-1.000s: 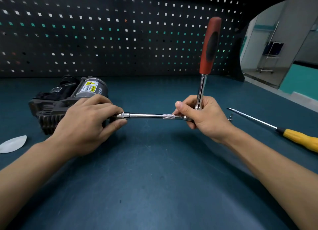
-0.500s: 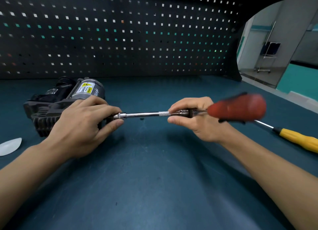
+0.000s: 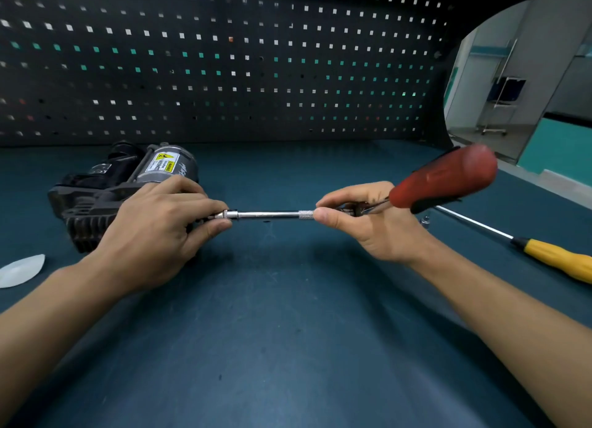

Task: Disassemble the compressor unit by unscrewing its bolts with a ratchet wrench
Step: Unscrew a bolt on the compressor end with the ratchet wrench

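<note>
My left hand [image 3: 157, 225] pinches the extension bar [image 3: 269, 215] at the compressor [image 3: 105, 184], my right hand [image 3: 374, 225] grips the ratchet wrench [image 3: 445, 177]; I'd swing squarely.

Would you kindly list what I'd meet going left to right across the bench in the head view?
White plastic piece, compressor unit, left hand, extension bar, right hand, red ratchet handle, yellow-handled screwdriver.

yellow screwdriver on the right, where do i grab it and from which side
Grip the yellow screwdriver by its thick handle, from above: it lies flat on the mat, and its thin shaft runs behind the ratchet wrench.
</note>
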### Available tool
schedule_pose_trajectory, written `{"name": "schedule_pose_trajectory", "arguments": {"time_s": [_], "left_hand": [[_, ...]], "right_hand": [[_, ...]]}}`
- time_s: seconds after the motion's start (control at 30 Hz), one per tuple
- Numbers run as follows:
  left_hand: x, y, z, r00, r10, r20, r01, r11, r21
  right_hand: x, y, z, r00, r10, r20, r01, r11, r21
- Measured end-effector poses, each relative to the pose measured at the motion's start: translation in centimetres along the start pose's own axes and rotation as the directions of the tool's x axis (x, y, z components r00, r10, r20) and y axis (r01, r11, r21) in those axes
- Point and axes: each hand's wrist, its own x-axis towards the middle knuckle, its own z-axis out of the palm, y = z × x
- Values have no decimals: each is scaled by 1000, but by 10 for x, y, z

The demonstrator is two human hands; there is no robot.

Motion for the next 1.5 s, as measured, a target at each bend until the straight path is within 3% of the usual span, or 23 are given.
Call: {"name": "schedule_pose_trajectory", "arguments": {"time_s": [0.27,0.6,1.33,1.5], "left_hand": [[0,0,0,1000,17,1,-17,1000,-4],[0,1,-1,1000,28,10,-28,999,-16],[-1,2,-2,1000,13,6,-13,1000,-16],[-1,1,-2,1000,13,1,-13,1000,-13]], "right_hand": [[1,-10,7,975,202,-89,-179,960,214],[3,-18,9,852,521,-41,-471,800,372],[4,-10,3,787,608,102,-546,611,574],[7,-8,2,715,678,169,-617,498,610]]}}
